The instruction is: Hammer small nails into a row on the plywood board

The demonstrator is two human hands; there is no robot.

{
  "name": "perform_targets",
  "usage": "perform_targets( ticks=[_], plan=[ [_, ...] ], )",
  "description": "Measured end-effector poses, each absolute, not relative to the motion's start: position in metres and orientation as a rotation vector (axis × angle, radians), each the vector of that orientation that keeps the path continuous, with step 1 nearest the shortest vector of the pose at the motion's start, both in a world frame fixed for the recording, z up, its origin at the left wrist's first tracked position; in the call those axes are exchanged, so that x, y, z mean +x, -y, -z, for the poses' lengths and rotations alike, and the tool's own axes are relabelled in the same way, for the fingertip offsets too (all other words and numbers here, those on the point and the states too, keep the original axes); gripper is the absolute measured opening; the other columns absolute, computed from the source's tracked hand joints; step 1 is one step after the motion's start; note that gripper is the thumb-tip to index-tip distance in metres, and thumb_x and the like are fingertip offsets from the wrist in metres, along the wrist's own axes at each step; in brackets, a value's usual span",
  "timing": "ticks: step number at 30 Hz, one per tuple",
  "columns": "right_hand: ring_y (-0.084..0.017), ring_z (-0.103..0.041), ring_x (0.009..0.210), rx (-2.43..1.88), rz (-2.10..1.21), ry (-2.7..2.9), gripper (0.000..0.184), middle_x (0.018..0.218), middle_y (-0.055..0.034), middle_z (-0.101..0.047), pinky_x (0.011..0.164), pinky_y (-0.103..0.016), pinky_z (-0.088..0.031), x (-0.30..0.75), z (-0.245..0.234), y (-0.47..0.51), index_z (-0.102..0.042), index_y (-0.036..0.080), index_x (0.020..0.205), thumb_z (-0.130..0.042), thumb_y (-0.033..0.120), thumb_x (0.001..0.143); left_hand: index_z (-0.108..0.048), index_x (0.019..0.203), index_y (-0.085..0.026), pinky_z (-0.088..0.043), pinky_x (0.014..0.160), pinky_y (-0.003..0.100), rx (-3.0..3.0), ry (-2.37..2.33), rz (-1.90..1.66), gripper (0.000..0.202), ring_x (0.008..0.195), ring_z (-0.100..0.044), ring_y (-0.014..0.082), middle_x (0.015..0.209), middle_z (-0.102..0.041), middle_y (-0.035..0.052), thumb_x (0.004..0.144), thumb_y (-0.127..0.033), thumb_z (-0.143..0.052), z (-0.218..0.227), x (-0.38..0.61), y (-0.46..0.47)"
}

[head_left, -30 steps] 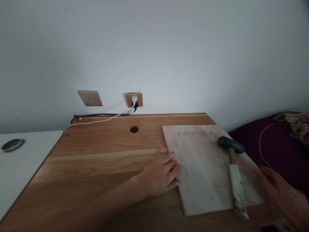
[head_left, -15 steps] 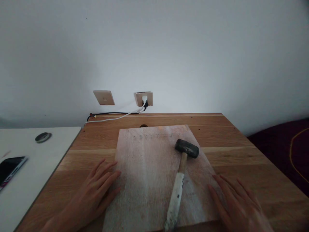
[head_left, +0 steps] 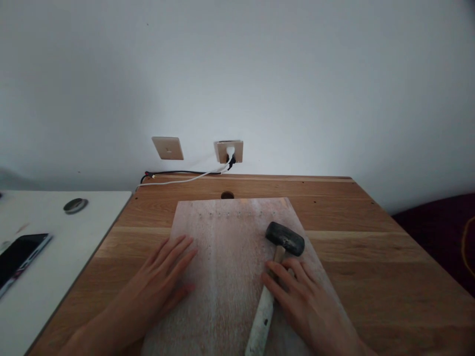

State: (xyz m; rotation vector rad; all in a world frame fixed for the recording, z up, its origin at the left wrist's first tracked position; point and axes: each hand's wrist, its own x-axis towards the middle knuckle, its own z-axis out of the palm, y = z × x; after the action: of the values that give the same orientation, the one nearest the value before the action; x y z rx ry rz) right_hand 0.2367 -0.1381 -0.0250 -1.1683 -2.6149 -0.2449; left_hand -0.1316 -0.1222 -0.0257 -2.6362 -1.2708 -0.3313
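A wooden board [head_left: 218, 277] with a worn, pale face lies flat in front of me. A row of small nail-like spots [head_left: 228, 214] runs along its far end, too small to make out fully. On the board's right half rests a mallet [head_left: 285, 238] with a black head and a wooden handle painted partly white. My right hand [head_left: 300, 301] has its fingers curled over the handle just below the head. My left hand [head_left: 159, 277] lies with fingers stretched out over the board's left edge, holding nothing.
The board sits on a wooden table [head_left: 352, 267] against a wall. Behind it is a small round dark thing [head_left: 227, 195]. Cables [head_left: 185, 178] run to a wall socket [head_left: 230, 151]. On a white surface at left are a phone [head_left: 22, 257] and a round object [head_left: 75, 205].
My right hand has moved left from the board's right edge onto the mallet's handle. My left hand has slid slightly forward onto the board. The view has shifted a little.
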Motion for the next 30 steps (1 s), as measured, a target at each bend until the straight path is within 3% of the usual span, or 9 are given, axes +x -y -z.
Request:
perform_targets(
  ticks=[3,9,15,19,23,26,30],
  plan=[
    [-0.029,-0.066,0.1,-1.17,0.172,2.602,0.045,0.116,-0.007,-0.075,0.085,-0.043,-0.062,0.242,0.026,0.129,-0.07,0.022,0.115,-0.054,-0.003,0.081,-0.05,0.154,-0.025,-0.049,0.122,0.046,-2.651,1.195,0.302,0.061,0.147,-0.052,0.0274,0.159,-0.054,0.006,0.101,-0.055,-0.055,0.034,-0.124,0.111],
    [-0.027,-0.066,0.103,-1.114,0.107,2.653,0.05,0.118,-0.0079,-0.075,0.086,-0.043,-0.064,0.265,0.014,0.123,-0.07,0.018,0.12,-0.043,-0.008,0.087,-0.046,0.156,-0.024,-0.052,0.119,0.042,-2.76,1.289,0.352,0.065,0.143,-0.057,0.0245,0.154,-0.059,0.0068,0.1,-0.056,-0.057,0.032,-0.131,0.101],
    [-0.028,-0.066,0.104,-1.295,0.2,2.534,0.033,0.113,-0.014,-0.073,0.093,-0.044,-0.059,0.262,-0.026,0.077,-0.069,0.011,0.129,-0.047,0.014,0.105,-0.053,0.15,-0.023,-0.056,0.114,0.045,-2.788,1.71,0.579,0.047,0.134,-0.063,0.0251,0.148,-0.063,0.0105,0.105,-0.034,-0.044,0.03,-0.113,0.043],
    [-0.03,-0.069,0.107,-1.729,0.147,2.667,0.029,0.107,-0.0152,-0.075,0.098,-0.045,-0.055,0.237,-0.051,0.022,-0.077,0.013,0.104,-0.049,0.02,0.108,-0.07,0.127,-0.018,-0.058,0.108,0.042,-2.831,1.812,0.695,0.039,0.119,-0.069,0.0224,0.126,-0.073,0.0109,0.104,-0.027,-0.04,0.029,-0.097,0.006],
    [-0.029,-0.075,0.103,-1.862,0.065,2.785,0.02,0.104,-0.0146,-0.078,0.088,-0.042,-0.059,0.22,-0.046,-0.012,-0.077,0.011,0.103,-0.061,0.023,0.104,-0.075,0.104,-0.02,-0.058,0.1,0.037,-2.843,1.826,0.8,0.03,0.104,-0.071,0.0204,0.108,-0.077,0.0081,0.101,-0.029,-0.047,0.029,-0.098,-0.006],
    [-0.023,-0.076,0.099,-1.945,0.031,2.824,0.014,0.103,-0.0087,-0.079,0.09,-0.041,-0.06,0.216,-0.037,-0.019,-0.075,0.012,0.103,-0.065,0.021,0.103,-0.075,0.105,-0.02,-0.058,0.097,0.037,-2.785,1.871,0.766,0.025,0.098,-0.071,0.0207,0.103,-0.077,0.0077,0.099,-0.03,-0.053,0.026,-0.103,-0.008],
    [-0.021,-0.075,0.102,-1.892,0.024,2.85,0.013,0.109,-0.0068,-0.077,0.096,-0.043,-0.059,0.215,-0.034,-0.02,-0.073,0.013,0.109,-0.065,0.022,0.104,-0.074,0.117,-0.02,-0.056,0.101,0.039,-2.834,1.765,0.575,0.027,0.106,-0.071,0.0226,0.112,-0.075,0.0096,0.101,-0.029,-0.054,0.019,-0.098,-0.009]
  ],
)
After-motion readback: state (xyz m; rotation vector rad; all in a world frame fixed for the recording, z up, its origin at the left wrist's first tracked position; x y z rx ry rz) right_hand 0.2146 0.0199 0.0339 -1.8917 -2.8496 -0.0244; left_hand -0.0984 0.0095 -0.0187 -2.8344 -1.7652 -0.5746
